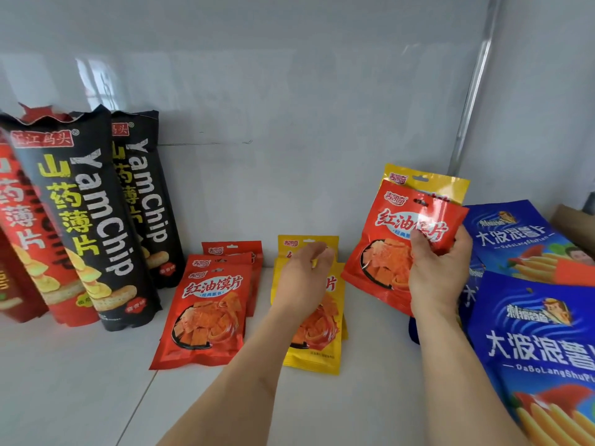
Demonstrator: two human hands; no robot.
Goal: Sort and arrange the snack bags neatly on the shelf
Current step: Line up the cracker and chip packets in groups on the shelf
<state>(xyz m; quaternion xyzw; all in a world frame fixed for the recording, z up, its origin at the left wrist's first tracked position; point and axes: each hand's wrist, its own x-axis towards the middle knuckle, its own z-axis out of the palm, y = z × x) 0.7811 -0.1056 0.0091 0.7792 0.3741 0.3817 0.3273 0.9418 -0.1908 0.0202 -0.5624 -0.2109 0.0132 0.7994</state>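
My right hand (438, 272) grips a small red snack bag (386, 239) with a yellow bag (428, 183) behind it, both lifted above the white shelf (80, 381). My left hand (302, 278) hovers with loosely curled fingers over a stack of yellow bags (314, 352) lying flat; it holds nothing. To the left of that stack lies a pile of red bags (206, 313), overlapping toward the back wall.
Tall black Yam Chip bags (93, 220) and red ones (22, 226) lean upright at the left. Large blue chip bags (531, 333) lie stacked at the right, with a brown box corner (576, 223) behind them. A white wall closes the back.
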